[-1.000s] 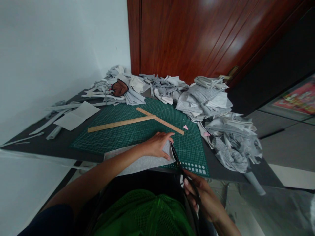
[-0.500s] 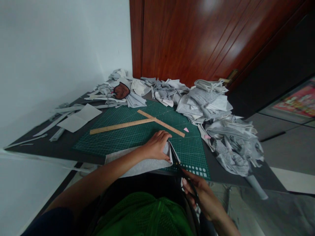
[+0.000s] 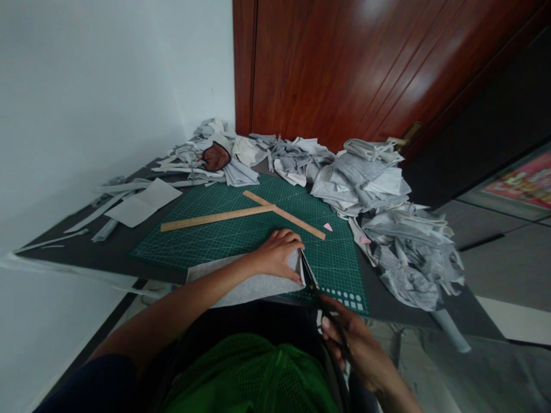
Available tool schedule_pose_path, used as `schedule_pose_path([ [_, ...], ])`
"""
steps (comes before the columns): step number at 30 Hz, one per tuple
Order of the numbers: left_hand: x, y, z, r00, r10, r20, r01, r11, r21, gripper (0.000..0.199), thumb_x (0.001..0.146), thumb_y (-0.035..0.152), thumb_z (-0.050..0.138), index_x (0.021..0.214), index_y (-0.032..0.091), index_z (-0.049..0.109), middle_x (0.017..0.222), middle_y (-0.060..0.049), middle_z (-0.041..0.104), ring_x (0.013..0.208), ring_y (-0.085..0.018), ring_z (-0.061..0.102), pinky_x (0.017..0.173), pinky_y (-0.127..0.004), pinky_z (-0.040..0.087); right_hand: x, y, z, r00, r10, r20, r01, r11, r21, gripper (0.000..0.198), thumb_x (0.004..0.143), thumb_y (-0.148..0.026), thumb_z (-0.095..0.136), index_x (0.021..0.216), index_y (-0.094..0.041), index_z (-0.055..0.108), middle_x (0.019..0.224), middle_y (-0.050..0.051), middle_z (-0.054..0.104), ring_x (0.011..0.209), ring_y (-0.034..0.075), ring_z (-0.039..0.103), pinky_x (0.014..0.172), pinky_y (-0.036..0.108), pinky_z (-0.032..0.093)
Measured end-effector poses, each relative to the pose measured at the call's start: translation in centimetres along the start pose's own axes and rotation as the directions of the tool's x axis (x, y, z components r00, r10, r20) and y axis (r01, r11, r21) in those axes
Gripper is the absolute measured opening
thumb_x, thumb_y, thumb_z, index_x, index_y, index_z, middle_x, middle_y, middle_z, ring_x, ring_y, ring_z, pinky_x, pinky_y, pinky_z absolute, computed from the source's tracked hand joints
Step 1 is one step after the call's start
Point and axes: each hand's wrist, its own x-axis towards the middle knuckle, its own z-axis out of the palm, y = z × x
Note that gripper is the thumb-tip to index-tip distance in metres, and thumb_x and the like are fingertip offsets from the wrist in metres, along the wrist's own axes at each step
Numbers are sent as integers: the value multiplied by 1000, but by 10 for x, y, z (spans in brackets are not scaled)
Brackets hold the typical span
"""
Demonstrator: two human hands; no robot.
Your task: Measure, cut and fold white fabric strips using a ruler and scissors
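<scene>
A folded piece of light grey fabric (image 3: 245, 285) lies along the front edge of the green cutting mat (image 3: 206, 203). My left hand (image 3: 280, 256) is on its right end, thumb and fingers closed over the cloth and holding it against the mat. In my right hand (image 3: 348, 338), at the table's front edge, are dark-handled scissors (image 3: 316, 293). Their blades point up and away along the fabric's right edge, close to my left fingertips. A narrow pale edge of cloth shows beside the blades. Part of the handles is hidden by my right fingers.
Two wooden rulers (image 3: 215, 218) (image 3: 297, 221) cross on the mat, with a pink scrap (image 3: 328, 227) nearby. Grey fabric heaps (image 3: 357, 180) line the back and right. At left lie a folded pale sheet (image 3: 144, 202), cloth strips and a brown piece (image 3: 216, 156).
The whole view has shifted slightly, moving everything a little to the right. Both hands keep their hold on the fabric and scissors, with barely any visible movement.
</scene>
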Motion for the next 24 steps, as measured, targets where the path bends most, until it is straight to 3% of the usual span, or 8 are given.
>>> schedule_pose_path([
  [3,0,-1,1,1000,-12,12,12,1000,-1,76,61,68,87,122,27,65,138,-10,57,129,-38,47,108,-52,34,-3,2,-3,999,-36,16,36,999,23,88,80,-59,83,149,-22,44,76,-5,61,51,8,48,40,17,37],
  [7,0,-1,2,1000,-20,-24,19,999,-33,90,59,68,89,131,23,57,138,-13,55,130,-37,47,108,-50,37,-7,7,-2,995,-85,47,80,992,102,77,82,-59,82,142,-23,51,79,-4,61,55,9,50,42,20,42],
  [14,-1,-1,2,1000,4,-5,-4,1000,-18,79,60,66,89,123,27,60,133,-9,56,133,-37,45,110,-49,33,-5,9,6,998,-46,-50,52,988,144,82,80,-56,85,146,-22,51,78,-4,60,49,8,45,36,19,40],
  [24,-1,-3,1,1000,19,20,-20,1000,10,69,62,65,89,115,28,66,134,-10,55,136,-37,44,112,-51,33,-5,18,3,996,-60,-68,65,995,80,81,81,-59,83,146,-23,50,73,-7,56,46,6,43,35,16,35],
])
